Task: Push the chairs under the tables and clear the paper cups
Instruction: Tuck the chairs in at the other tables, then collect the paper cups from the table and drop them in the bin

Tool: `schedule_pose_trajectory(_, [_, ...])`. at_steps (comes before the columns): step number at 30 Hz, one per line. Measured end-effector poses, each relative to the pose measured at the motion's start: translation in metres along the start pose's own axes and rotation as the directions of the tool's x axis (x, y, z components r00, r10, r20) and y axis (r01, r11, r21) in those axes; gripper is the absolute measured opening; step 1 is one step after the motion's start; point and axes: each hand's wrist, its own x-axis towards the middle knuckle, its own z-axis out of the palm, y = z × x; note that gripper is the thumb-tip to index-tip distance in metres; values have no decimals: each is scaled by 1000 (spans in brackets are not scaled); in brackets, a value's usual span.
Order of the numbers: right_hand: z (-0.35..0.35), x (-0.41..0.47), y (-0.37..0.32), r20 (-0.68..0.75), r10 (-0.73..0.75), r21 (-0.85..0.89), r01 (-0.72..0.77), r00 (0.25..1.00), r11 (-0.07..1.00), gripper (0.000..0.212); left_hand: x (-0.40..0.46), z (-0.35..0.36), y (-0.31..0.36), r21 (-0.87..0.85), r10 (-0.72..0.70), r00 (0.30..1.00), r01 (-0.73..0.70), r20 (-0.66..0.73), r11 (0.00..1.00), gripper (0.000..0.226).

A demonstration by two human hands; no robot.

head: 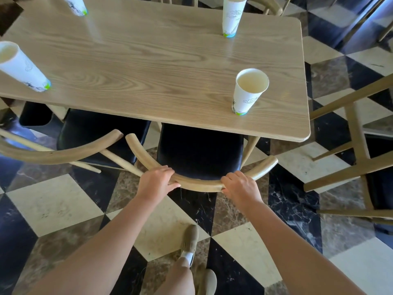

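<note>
A wooden chair (200,184) with a curved backrest and black seat stands at the near edge of the light wood table (148,67), its seat partly under the tabletop. My left hand (156,183) and my right hand (241,186) both grip the curved backrest, one on each side of its middle. Several white paper cups stand upright on the table: one near right (247,92), one far right (232,15), one at the left edge (23,68), one far left (75,5).
A second chair (63,153) with a black seat stands to the left, also partly under the table. Another wooden chair frame (357,145) is on the right. The floor is chequered tile; my shoes (191,243) are below.
</note>
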Motion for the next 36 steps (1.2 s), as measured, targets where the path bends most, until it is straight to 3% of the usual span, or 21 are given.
schedule_pose_trajectory(4, [-5, -1, -8, 58, 79, 16, -80, 995, 997, 23, -8, 9, 6, -16, -30, 999, 31, 25, 999, 47])
schedule_pose_trajectory(6, [-9, -5, -11, 85, 96, 32, -99, 992, 995, 35, -11, 10, 9, 4, -39, 998, 39, 53, 999, 49])
schedule_pose_trajectory(8, [-17, -13, -14, 95, 109, 43, -113, 989, 993, 48, -12, 4, 14, 42, -4, 997, 1, 71, 999, 49])
schedule_pose_trajectory(11, [-41, -27, -18, 79, 140, 39, -143, 987, 989, 50, -10, -20, 29, 16, 103, 994, -103, 24, 995, 41])
schedule_pose_trajectory(16, [-100, -37, -8, -15, 204, 19, -204, 979, 979, 35, 19, -65, 72, 17, 167, 984, -167, -57, 986, 18])
schedule_pose_trajectory(22, [-145, -52, 11, -173, 297, 46, -294, 939, 955, 31, 52, -90, 129, 12, 234, 964, -235, -123, 972, 26])
schedule_pose_trajectory(30, [-167, -81, 65, -226, 328, 44, -327, 917, 944, 31, 74, -89, 189, 33, 338, 917, -339, -211, 940, 18])
schedule_pose_trajectory(36, [-170, -103, 135, -226, 268, 33, -268, 937, 963, 36, 101, -61, 257, -10, 282, 919, -296, -277, 955, 12])
